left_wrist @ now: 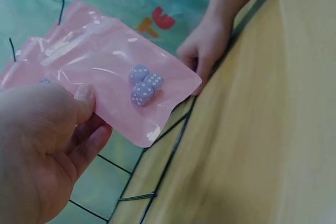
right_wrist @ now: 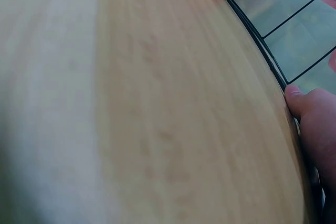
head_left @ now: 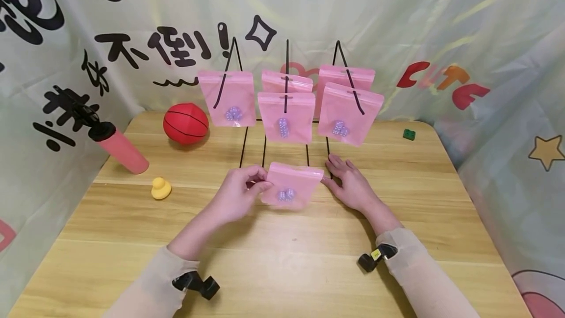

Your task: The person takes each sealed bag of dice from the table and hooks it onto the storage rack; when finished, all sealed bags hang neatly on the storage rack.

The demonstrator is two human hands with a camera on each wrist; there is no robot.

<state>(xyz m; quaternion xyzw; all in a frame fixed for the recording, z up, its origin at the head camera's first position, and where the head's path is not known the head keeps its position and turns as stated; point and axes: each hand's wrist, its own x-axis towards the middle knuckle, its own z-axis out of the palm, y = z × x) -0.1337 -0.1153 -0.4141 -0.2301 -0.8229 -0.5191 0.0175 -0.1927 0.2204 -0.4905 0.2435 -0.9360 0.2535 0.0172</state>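
Note:
My left hand (head_left: pixel 236 193) pinches the left edge of a small pink zip bag (head_left: pixel 304 178), held up in front of a black wire display rack (head_left: pixel 243 148). Purple dice (left_wrist: pixel 144 85) with white dots show through the bag in the left wrist view. My right hand (head_left: pixel 353 188) lies at the rack's right front corner, fingers extended, its thumb touching the base wire. More pink bags hang from the rack's hooks: one on the left (head_left: pixel 227 92), a front middle one (head_left: pixel 287 107) and a front right one (head_left: pixel 353 107), with others partly hidden behind.
A red ball (head_left: pixel 185 124), a pink cylinder with a black top (head_left: pixel 123 151) and a yellow rubber duck (head_left: pixel 161 188) are on the left of the wooden table (head_left: pixel 300 264). One small green block (head_left: pixel 409 134) sits at the back right. A printed curtain (head_left: pixel 419 28) hangs behind.

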